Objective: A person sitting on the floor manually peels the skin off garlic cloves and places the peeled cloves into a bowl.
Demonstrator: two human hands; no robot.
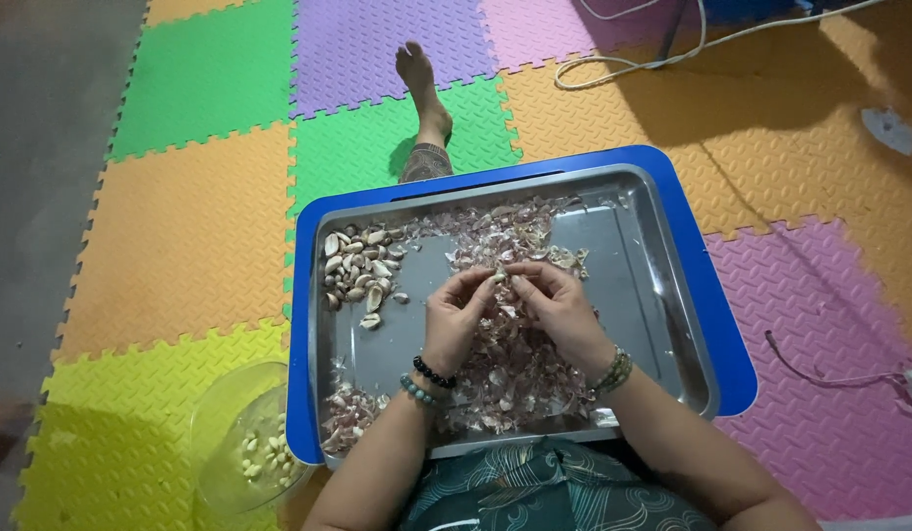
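My left hand (458, 317) and my right hand (557, 307) meet over the middle of a steel tray (662, 295), fingertips pinching one small garlic clove (500, 276) between them. Under and around the hands lies a heap of pinkish garlic skins (510, 369). Several unpeeled cloves (355, 272) are piled in the tray's far left corner. A few more cloves with skins (348, 413) sit at the near left corner. Both wrists wear bead bracelets.
The tray rests on a blue low table (716, 324) over my lap. A clear bowl (241, 438) with peeled cloves stands on the foam mat at the left. My bare foot (423, 88) stretches out beyond the table. A white cable (633, 61) crosses the mat far right.
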